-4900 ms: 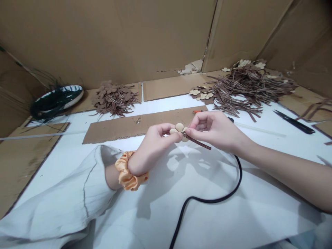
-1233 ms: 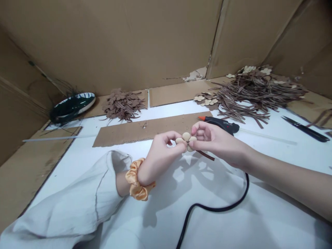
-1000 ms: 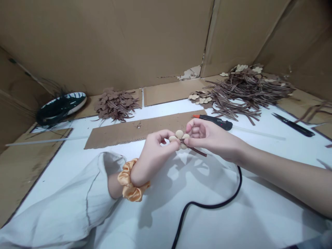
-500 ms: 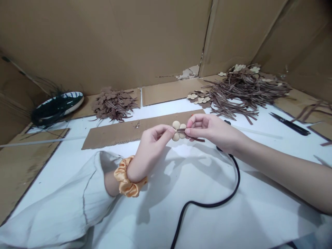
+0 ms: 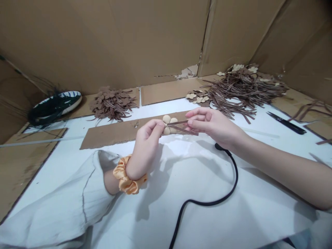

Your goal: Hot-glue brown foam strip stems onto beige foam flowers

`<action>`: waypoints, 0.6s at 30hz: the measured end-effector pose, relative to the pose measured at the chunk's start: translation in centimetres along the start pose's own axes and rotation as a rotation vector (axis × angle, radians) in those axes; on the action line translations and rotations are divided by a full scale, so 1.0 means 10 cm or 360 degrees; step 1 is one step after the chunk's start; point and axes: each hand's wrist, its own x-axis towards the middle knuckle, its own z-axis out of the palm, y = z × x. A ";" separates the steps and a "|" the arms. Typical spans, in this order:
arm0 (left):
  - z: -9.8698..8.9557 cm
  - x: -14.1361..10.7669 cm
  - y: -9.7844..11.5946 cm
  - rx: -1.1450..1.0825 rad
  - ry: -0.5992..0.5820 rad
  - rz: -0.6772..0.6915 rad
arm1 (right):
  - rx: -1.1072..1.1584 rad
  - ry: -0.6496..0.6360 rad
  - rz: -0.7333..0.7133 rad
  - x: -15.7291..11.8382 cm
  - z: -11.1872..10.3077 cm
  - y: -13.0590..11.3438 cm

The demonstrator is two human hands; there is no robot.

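Note:
A cream flower-shaped piece (image 5: 169,121) is pinched between the thumb and fingers of my left hand (image 5: 149,143), above the white table and near a cardboard strip (image 5: 111,133). Across the flower runs a brown ribbon (image 5: 183,126) with light stitching; two lengths of it reach to the right. My right hand (image 5: 215,126) has the end of the upper length between thumb and forefinger, its other fingers curled behind. The lower length hangs with a loose end under my right fingers.
Brown flowers with ribbons (image 5: 112,102) lie at the back left, beside a plate (image 5: 70,103) with dark threads. A larger ribbon pile (image 5: 241,90) fills the back right. Black snips (image 5: 286,122) rest on the right. A black cable (image 5: 207,204) curves across the front.
My left hand has moved slightly left with the flower. The ribbon between my hands is now stretched out longer, and its two lengths are spread apart.

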 end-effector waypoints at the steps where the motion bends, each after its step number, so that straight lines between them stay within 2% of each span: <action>1: 0.00 0.00 -0.01 -0.0007 0.0017 -0.0010 | 0.0004 0.0018 0.0001 0.00 0.00 0.01; 9: -0.01 0.04 0.04 -0.0060 0.0074 0.0035 | 0.0118 0.0043 0.0079 0.00 0.03 -0.02; 14: -0.02 0.06 0.02 -0.0099 0.0073 -0.0009 | 0.0250 0.0046 0.0185 -0.02 0.05 -0.04; 18: -0.02 0.07 0.02 -0.0055 0.0102 0.0031 | 0.0173 -0.0059 0.0106 -0.03 0.04 -0.03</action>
